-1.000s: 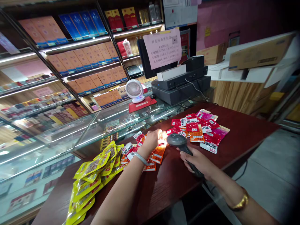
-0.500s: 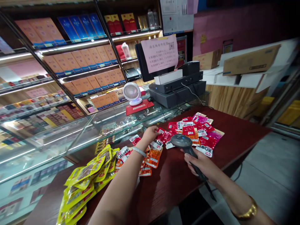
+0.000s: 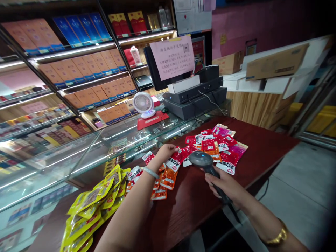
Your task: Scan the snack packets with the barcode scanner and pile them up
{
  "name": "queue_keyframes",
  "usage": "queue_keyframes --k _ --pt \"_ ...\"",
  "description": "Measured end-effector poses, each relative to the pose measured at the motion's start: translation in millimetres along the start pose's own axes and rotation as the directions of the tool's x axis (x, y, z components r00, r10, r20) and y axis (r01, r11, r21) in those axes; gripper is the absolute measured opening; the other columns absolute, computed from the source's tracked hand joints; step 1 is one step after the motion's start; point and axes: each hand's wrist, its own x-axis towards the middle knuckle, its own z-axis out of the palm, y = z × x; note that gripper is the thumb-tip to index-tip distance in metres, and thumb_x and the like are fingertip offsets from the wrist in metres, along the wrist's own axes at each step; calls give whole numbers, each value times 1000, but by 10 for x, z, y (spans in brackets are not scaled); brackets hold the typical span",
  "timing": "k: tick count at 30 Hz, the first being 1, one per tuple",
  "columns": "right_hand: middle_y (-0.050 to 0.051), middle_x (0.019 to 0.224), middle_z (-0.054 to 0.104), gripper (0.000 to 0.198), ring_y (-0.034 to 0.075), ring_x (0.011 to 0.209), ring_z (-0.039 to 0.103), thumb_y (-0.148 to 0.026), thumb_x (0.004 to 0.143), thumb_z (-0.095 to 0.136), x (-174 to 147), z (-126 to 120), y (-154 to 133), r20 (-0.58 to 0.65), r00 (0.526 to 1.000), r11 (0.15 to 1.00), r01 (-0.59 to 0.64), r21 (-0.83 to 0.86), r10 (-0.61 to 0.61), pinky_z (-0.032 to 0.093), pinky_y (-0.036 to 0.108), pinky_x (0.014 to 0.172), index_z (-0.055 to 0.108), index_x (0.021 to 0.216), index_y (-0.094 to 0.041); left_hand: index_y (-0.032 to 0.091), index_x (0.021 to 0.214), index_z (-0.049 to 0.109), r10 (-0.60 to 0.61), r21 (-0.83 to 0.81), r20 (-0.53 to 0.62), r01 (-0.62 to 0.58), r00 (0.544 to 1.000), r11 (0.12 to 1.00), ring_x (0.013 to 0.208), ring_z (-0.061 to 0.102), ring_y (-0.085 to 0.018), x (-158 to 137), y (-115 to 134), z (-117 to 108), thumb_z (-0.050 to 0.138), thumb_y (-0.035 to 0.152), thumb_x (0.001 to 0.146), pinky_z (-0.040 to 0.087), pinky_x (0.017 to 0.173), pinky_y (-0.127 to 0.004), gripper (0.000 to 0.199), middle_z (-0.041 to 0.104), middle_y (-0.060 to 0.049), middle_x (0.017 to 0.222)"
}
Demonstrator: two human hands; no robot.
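Observation:
My right hand (image 3: 223, 183) is wrapped round the handle of a dark grey barcode scanner (image 3: 201, 159), whose head points left over the snack packets. With its fingers pinched, my left hand (image 3: 167, 152) grips the edge of a red and white snack packet (image 3: 175, 159) lying among the others. Beyond the scanner lies a spread pile of red, orange and pink snack packets (image 3: 227, 159). Several orange packets (image 3: 168, 178) rest beside my left wrist. A heap of yellow snack bags (image 3: 90, 206) sits left of my left forearm.
The packets lie on a dark red-brown table (image 3: 189, 206) against a glass display counter (image 3: 110, 143). On the counter stand a small white fan (image 3: 143, 103) and a cash drawer (image 3: 195, 103) with a monitor. Cardboard boxes (image 3: 278, 63) are stacked at the back right.
The view has shifted slightly, so the surroundings sit a little further left. My left hand still pinches the red packet, and my right hand keeps the scanner above the table.

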Motion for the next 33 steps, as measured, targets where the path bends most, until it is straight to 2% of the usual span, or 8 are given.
queue_keyframes --k 5,7,10,12,14,17,26,33 --pt "-9 65 44 49 6 44 40 -53 81 72 1 -41 -53 -31 999 999 13 38 -12 30 19 39 51 113 -23 14 103 68 -27 -360 -65 2 998 933 64 58 -12 271 270 221 57 56 86 46 62 -24 46 67 -3 77" --pt "-9 64 44 48 6 44 39 -53 81 72 -9 -42 -65 -28 999 1000 18 25 -17 29 19 39 51 112 -23 16 120 63 6 -333 -84 -34 996 942 77 65 -15 277 375 223 53 51 90 50 72 -28 47 71 -8 95" --pt "-9 64 44 48 6 43 39 -54 81 71 -17 -24 -61 -18 1000 1000 8 -4 -8 30 19 38 52 111 -22 16 107 71 -6 214 -49 17 999 977 93 67 -26 14 428 95 66 56 80 50 83 -36 49 72 -15 100" --pt "-9 64 46 48 7 43 40 -55 80 72 -11 -6 -45 -6 1000 1000 -13 -23 13 31 20 39 52 110 -22 14 93 75 -87 609 -18 80 996 789 98 66 -36 -290 404 0 74 66 67 49 86 -42 58 71 -20 99" --pt "-8 63 47 48 7 43 40 -56 80 71 -1 13 -22 9 1000 999 -28 -37 29 31 20 39 52 109 -23 13 95 75 -159 784 11 90 987 614 101 65 -39 -595 357 -44 73 71 62 49 86 -45 67 70 -23 103" --pt "-9 61 47 48 7 42 40 -56 81 70 8 38 20 30 999 998 -39 -54 41 30 19 39 52 110 -22 11 103 72 -194 838 58 57 979 542 101 65 -38 -899 265 -6 68 73 68 49 85 -43 71 69 -24 106" --pt "-9 60 46 48 6 42 41 -58 81 69 -16 139 63 52 997 992 -49 -119 55 31 17 38 53 107 -21 18 114 57 -270 537 -152 309 951 785 97 68 -29 -1069 -42 105 67 55 79 46 73 -32 51 71 -14 106" --pt "-10 57 46 47 6 41 39 -58 84 67 2 271 14 177 984 988 -6 -153 33 29 17 38 52 108 -20 20 110 55 -234 392 -153 276 960 877 91 67 -24 -1123 3 102 70 50 78 42 71 -28 46 70 -9 104"
